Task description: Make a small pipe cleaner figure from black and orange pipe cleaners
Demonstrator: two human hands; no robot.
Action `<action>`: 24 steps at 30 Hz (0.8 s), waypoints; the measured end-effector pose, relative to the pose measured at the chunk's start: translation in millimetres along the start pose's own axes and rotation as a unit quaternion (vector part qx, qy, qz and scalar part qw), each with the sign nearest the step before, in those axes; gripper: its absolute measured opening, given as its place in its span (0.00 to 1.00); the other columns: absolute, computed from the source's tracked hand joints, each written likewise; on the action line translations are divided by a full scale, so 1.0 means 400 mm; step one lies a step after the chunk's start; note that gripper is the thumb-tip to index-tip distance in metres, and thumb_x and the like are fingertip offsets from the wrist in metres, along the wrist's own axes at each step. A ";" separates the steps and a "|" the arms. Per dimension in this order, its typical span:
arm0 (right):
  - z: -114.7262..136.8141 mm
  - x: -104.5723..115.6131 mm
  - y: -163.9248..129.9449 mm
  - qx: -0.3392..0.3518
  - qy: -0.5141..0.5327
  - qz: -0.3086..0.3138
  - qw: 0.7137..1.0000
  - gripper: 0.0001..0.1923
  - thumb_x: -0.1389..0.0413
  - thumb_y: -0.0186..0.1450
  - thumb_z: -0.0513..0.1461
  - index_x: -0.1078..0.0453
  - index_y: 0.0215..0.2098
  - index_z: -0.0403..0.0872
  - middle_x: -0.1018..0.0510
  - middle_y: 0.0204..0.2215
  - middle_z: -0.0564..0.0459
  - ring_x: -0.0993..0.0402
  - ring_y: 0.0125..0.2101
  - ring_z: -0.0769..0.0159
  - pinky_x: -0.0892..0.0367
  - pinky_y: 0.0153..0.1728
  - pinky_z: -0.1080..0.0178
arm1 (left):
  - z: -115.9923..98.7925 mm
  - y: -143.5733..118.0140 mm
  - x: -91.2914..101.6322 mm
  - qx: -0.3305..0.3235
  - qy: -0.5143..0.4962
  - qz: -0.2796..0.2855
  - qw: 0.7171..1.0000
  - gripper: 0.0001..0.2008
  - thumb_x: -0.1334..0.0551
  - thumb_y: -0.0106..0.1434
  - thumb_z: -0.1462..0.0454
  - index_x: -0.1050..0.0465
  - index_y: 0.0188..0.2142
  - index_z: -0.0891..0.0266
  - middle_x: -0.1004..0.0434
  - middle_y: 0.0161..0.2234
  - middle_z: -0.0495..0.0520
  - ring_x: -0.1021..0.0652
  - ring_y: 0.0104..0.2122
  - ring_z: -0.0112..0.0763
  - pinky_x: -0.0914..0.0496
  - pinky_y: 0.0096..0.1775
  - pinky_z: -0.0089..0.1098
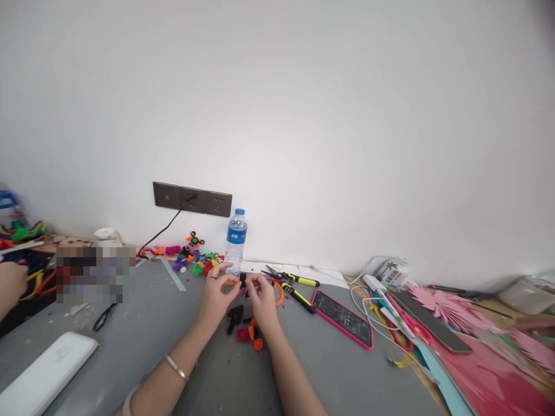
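My left hand and my right hand meet over the grey table, both pinching a small pipe-cleaner piece made of black and orange fuzzy wire. An orange strand sticks out to the left of my left fingers and another orange loop curls to the right. Just below my hands lie loose black, pink and orange pipe-cleaner bits. My left wrist wears a thin bracelet.
Yellow-handled pliers and a pink-cased phone lie right of my hands. A water bottle and finished pipe-cleaner figures stand by the wall. Pink paper cutouts fill the right; another person's hand is at far left.
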State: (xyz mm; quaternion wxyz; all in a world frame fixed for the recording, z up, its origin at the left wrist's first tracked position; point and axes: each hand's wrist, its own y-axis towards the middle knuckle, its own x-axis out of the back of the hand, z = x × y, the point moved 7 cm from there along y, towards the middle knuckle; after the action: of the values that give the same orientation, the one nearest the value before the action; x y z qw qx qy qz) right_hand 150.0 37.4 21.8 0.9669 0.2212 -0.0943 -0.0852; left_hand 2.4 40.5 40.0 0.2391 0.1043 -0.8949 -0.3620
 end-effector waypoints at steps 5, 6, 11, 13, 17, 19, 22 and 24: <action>-0.010 0.012 0.006 -0.014 0.015 -0.003 1.000 0.10 0.47 0.64 0.44 0.34 0.29 0.47 0.29 0.24 0.54 0.35 0.27 0.65 0.39 0.31 0.64 | -0.005 0.005 0.003 0.002 -0.016 0.005 1.000 0.08 0.37 0.59 0.64 0.26 0.24 0.60 0.27 0.45 0.57 0.25 0.47 0.43 0.27 0.49 0.44; -0.014 0.015 0.009 -0.019 0.019 -0.001 1.000 0.10 0.47 0.64 0.44 0.34 0.29 0.47 0.30 0.24 0.55 0.35 0.27 0.65 0.40 0.30 0.65 | -0.003 0.006 0.004 0.009 -0.023 0.006 1.000 0.08 0.37 0.59 0.63 0.26 0.24 0.60 0.27 0.45 0.57 0.25 0.47 0.43 0.29 0.51 0.46; -0.024 0.022 0.022 -0.042 0.058 0.046 0.996 0.14 0.46 0.63 0.49 0.35 0.28 0.47 0.35 0.21 0.58 0.40 0.22 0.68 0.43 0.26 0.66 | 0.029 0.008 0.000 0.085 -0.093 0.030 0.992 0.06 0.35 0.57 0.60 0.23 0.28 0.59 0.28 0.47 0.58 0.27 0.52 0.45 0.34 0.56 0.47; -0.019 0.023 0.025 -0.046 0.074 0.065 0.994 0.16 0.46 0.63 0.50 0.35 0.27 0.47 0.35 0.20 0.58 0.40 0.22 0.68 0.42 0.26 0.66 | 0.043 0.006 -0.009 0.116 -0.119 0.053 0.985 0.06 0.34 0.56 0.59 0.22 0.29 0.59 0.28 0.49 0.58 0.28 0.53 0.47 0.34 0.56 0.47; -0.008 0.018 0.023 -0.057 0.116 0.104 0.986 0.17 0.44 0.62 0.51 0.35 0.27 0.47 0.35 0.21 0.58 0.39 0.24 0.68 0.41 0.29 0.66 | 0.060 0.000 -0.022 0.147 -0.158 0.081 0.973 0.07 0.33 0.55 0.57 0.20 0.30 0.58 0.28 0.51 0.59 0.28 0.54 0.47 0.34 0.56 0.46; -0.005 0.013 0.021 -0.063 0.132 0.119 0.982 0.18 0.43 0.62 0.52 0.34 0.28 0.47 0.35 0.22 0.57 0.39 0.25 0.67 0.41 0.29 0.65 | 0.063 -0.002 -0.026 0.157 -0.175 0.088 0.968 0.08 0.31 0.53 0.57 0.20 0.30 0.58 0.28 0.51 0.59 0.28 0.54 0.48 0.34 0.56 0.45; -0.003 0.008 0.019 -0.065 0.137 0.135 0.979 0.18 0.43 0.62 0.53 0.34 0.28 0.47 0.34 0.22 0.57 0.38 0.25 0.67 0.41 0.30 0.65 | 0.065 -0.003 -0.028 0.168 -0.192 0.092 0.962 0.10 0.30 0.52 0.57 0.19 0.31 0.59 0.28 0.52 0.60 0.28 0.54 0.49 0.33 0.55 0.45; -0.004 0.006 0.017 -0.066 0.140 0.143 0.977 0.18 0.43 0.62 0.52 0.34 0.28 0.47 0.34 0.23 0.57 0.38 0.26 0.67 0.41 0.31 0.65 | 0.065 -0.002 -0.026 0.171 -0.193 0.091 0.962 0.09 0.31 0.52 0.57 0.19 0.31 0.59 0.29 0.53 0.60 0.28 0.55 0.49 0.33 0.55 0.45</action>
State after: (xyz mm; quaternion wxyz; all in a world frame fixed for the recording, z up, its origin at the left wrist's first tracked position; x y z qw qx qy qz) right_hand 153.3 43.6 23.8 0.9852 0.1505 0.0173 0.0800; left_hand -1.6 59.4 19.5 0.0726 -0.0098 -0.9784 -0.1931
